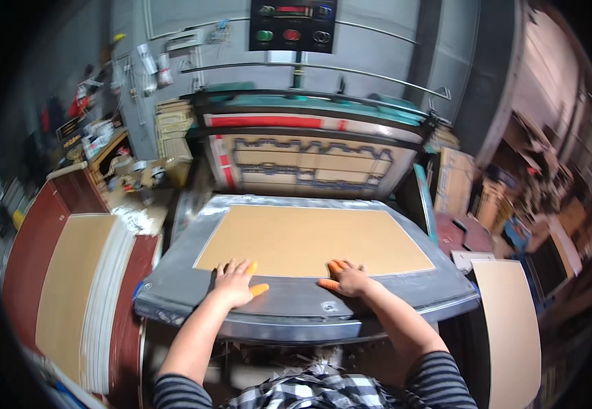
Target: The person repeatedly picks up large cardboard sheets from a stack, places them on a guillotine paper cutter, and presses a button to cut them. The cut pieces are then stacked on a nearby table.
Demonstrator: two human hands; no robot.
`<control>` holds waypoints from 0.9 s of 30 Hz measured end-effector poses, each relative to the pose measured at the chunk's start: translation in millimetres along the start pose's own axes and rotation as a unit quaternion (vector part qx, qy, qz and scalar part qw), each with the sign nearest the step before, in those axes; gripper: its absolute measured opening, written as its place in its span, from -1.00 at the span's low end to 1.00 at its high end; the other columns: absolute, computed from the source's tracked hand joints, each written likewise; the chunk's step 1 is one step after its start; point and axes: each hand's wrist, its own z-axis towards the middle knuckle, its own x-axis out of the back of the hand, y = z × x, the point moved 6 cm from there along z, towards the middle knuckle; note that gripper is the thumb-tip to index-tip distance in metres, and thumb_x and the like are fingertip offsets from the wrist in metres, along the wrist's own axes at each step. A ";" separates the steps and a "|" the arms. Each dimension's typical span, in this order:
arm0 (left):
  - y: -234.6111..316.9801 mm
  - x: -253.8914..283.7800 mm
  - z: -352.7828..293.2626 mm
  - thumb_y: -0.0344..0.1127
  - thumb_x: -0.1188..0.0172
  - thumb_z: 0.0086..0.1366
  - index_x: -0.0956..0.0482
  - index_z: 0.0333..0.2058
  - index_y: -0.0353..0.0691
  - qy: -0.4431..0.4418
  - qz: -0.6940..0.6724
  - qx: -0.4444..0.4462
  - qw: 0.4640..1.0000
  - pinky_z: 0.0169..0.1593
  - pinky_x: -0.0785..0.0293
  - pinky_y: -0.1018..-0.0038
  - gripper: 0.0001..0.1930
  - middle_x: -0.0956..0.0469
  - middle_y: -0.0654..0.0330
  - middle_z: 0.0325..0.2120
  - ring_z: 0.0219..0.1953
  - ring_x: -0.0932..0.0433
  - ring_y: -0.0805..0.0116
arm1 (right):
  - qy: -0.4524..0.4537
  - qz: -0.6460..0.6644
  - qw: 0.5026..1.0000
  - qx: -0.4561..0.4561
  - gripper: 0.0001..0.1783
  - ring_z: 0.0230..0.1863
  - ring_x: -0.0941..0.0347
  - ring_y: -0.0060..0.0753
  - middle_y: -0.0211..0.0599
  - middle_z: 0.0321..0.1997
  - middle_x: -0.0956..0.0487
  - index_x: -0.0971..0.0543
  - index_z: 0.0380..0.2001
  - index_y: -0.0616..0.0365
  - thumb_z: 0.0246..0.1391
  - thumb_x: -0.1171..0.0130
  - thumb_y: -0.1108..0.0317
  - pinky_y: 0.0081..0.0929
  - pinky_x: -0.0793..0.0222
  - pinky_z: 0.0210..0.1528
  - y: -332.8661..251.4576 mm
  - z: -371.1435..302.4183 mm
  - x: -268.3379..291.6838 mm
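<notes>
A tan cardboard sheet [316,238] with thin white edges lies flat on the grey metal bed [303,298] of a die-cutting press. My left hand [233,282] rests at the sheet's near edge, left of the middle, its fingers spread over the edge. On the same edge, further right, lies my right hand [348,278], also with fingers spread. Both hands press flat and grasp nothing. Orange covers sit on the thumb and a finger of each hand. Behind the bed, a die board [309,163] with dark cutting rules stands steeply tilted in the press.
To the left stands a stack of sheets [98,300] between dark red boards [37,266]. Another tan sheet [509,327] lies at the right. A control panel [292,26] with coloured buttons rises above the press. Scrap cardboard [534,170] is heaped at the far right.
</notes>
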 end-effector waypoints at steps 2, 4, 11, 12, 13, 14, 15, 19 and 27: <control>44.2 5.9 2.3 0.34 0.11 0.27 -0.09 0.34 -0.05 -0.021 -0.012 -0.056 0.998 0.39 0.24 -0.01 -0.19 0.01 0.19 0.38 0.42 0.12 0.03 | -0.004 0.007 1.000 0.004 -0.01 0.47 0.13 -0.07 -0.25 0.45 -0.08 -0.21 0.29 -0.02 0.02 0.28 -0.56 0.38 0.19 0.30 -4.3 -0.3 8.3; 72.9 -7.7 9.6 0.30 0.09 0.29 -0.12 0.33 -0.04 -0.041 -0.013 -0.093 0.995 0.39 0.22 -0.01 -0.23 0.00 0.21 0.38 0.42 0.11 0.05 | -0.004 0.002 1.000 -0.005 0.01 0.47 0.11 -0.06 -0.25 0.45 -0.08 -0.21 0.29 -0.02 0.01 0.29 -0.57 0.41 0.19 0.29 -0.7 -6.5 8.6; 84.0 -22.7 15.6 0.34 0.13 0.28 -0.14 0.32 -0.07 -0.051 -0.042 -0.080 0.995 0.39 0.19 0.07 -0.21 -0.01 0.20 0.38 0.42 0.11 0.06 | -0.028 -0.068 0.997 0.022 -0.09 0.41 -0.05 -0.15 -0.30 0.38 -0.20 -0.20 0.32 -0.06 0.10 0.25 -0.46 0.24 0.04 0.29 -2.1 14.2 47.3; 78.7 -25.3 12.9 0.35 0.13 0.27 -0.14 0.32 -0.08 -0.045 -0.046 -0.073 0.995 0.39 0.19 0.08 -0.19 -0.01 0.19 0.38 0.42 0.10 0.05 | 0.090 -0.041 0.994 0.036 -0.12 0.38 -0.11 -0.14 -0.26 0.37 -0.21 -0.22 0.31 -0.04 0.12 0.20 -0.41 0.17 0.01 0.29 -13.0 20.7 75.3; 74.5 -27.6 9.8 0.38 0.16 0.27 -0.13 0.33 -0.09 -0.047 -0.040 -0.069 0.996 0.39 0.20 0.08 -0.17 -0.02 0.13 0.37 0.41 0.09 0.04 | 0.146 -0.035 0.987 0.065 -0.11 0.35 -0.15 -0.10 -0.19 0.37 -0.22 -0.20 0.32 0.02 0.13 0.18 -0.40 0.11 -0.02 0.30 -29.4 29.5 113.2; 74.2 -27.2 11.8 0.40 0.19 0.27 -0.13 0.33 -0.10 -0.042 -0.033 -0.068 0.996 0.38 0.20 0.08 -0.16 -0.04 0.07 0.36 0.41 0.08 0.02 | 0.265 -0.041 0.957 0.106 -0.11 0.34 -0.17 -0.10 -0.10 0.36 -0.21 -0.21 0.31 0.06 0.12 0.13 -0.38 0.06 -0.07 0.27 -37.3 37.9 153.0; 73.2 -29.3 13.5 0.42 0.19 0.25 -0.16 0.31 -0.07 -0.045 -0.030 -0.067 0.996 0.37 0.19 0.04 -0.16 -0.09 0.10 0.34 0.39 0.05 0.01 | 0.341 -0.026 0.929 0.139 -0.13 0.32 -0.18 -0.05 0.04 0.32 -0.24 -0.23 0.30 0.10 0.12 0.06 -0.32 0.05 -0.10 0.24 -47.7 43.8 198.0; 79.9 -26.5 17.5 0.47 0.28 0.23 -0.08 0.35 -0.01 -0.018 -0.032 -0.101 0.994 0.36 0.15 0.05 -0.12 -0.08 0.02 0.33 0.38 0.01 0.01 | 0.566 -0.040 0.814 0.122 -0.19 0.32 -0.12 0.03 0.09 0.29 -0.20 -0.21 0.29 0.15 0.00 -0.23 0.14 0.04 -0.10 0.22 -71.4 55.4 358.0; 63.9 -33.7 12.6 0.39 0.09 0.21 -0.45 0.10 -0.12 0.168 -0.026 -0.157 0.973 0.14 -0.25 0.00 -0.25 -0.37 0.22 0.15 0.17 -0.30 0.02 | 0.524 -0.108 0.843 -0.053 -0.54 0.35 -0.11 -0.06 -0.10 0.31 -0.24 -0.40 0.19 -0.13 0.20 0.08 0.26 0.32 0.00 0.23 -102.8 107.8 476.5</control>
